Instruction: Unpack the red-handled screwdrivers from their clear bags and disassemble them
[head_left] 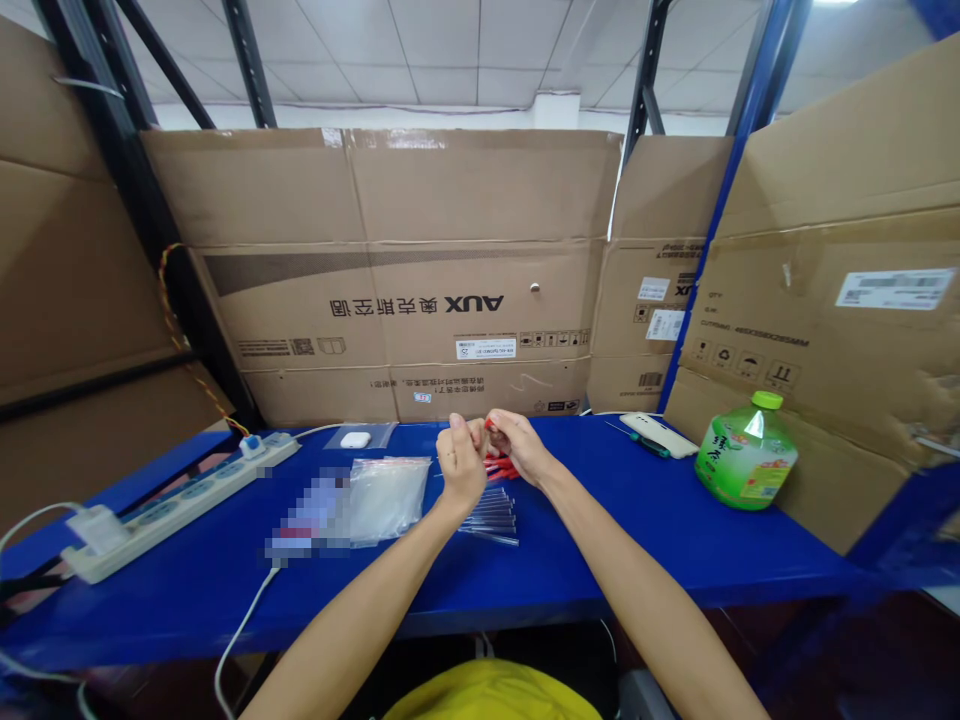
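Head view: both hands meet above the blue bench [645,530]. Left hand [459,462] and right hand [517,445] pinch a small red piece [490,424] together, over clear tubes [491,515].

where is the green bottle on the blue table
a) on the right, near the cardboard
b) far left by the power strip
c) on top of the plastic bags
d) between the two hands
a: the green bottle stands on the right part of the blue table, close to the cardboard wall, well clear of both hands.
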